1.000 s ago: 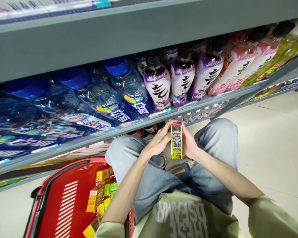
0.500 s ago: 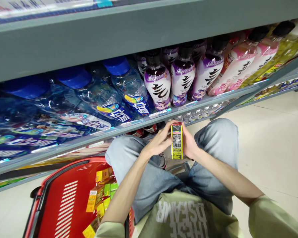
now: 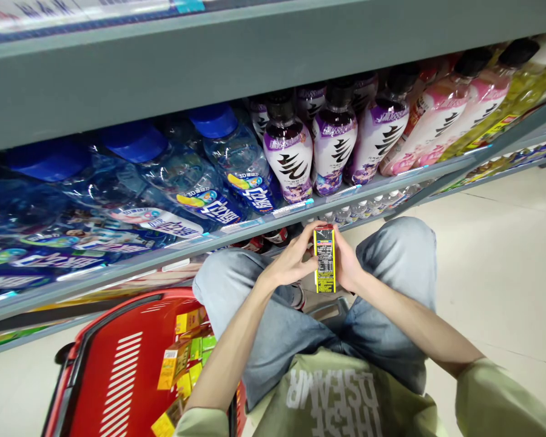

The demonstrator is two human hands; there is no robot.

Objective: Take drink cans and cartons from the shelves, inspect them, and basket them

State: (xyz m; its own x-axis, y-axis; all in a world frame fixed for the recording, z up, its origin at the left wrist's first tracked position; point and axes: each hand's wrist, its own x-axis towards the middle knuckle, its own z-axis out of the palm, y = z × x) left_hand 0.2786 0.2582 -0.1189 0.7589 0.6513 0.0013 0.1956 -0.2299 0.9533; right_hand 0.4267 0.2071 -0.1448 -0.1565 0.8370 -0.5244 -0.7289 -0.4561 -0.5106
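Between my knees I hold a small black and yellow drink carton (image 3: 326, 261), upright, with a panel of fine print facing me. My left hand (image 3: 295, 258) grips its left side, fingers bent around the far edge near the top. My right hand (image 3: 346, 261) presses against the right side, its fingertips hidden behind the carton. At my left stands a red shopping basket (image 3: 100, 340) on wheels, holding several small yellow, orange and green cartons (image 3: 188, 355).
A grey shelf (image 3: 255, 227) runs across in front of my knees. It carries blue-capped bottles (image 3: 236, 158) at left, purple-labelled bottles (image 3: 337, 145) mid-row and pink bottles (image 3: 441, 121) at right. Another shelf board (image 3: 209, 67) overhangs them. Pale floor tiles (image 3: 495, 267) lie to my right.
The carton has shifted very slightly between my hands. Otherwise my hands, the basket and the shelves look the same.
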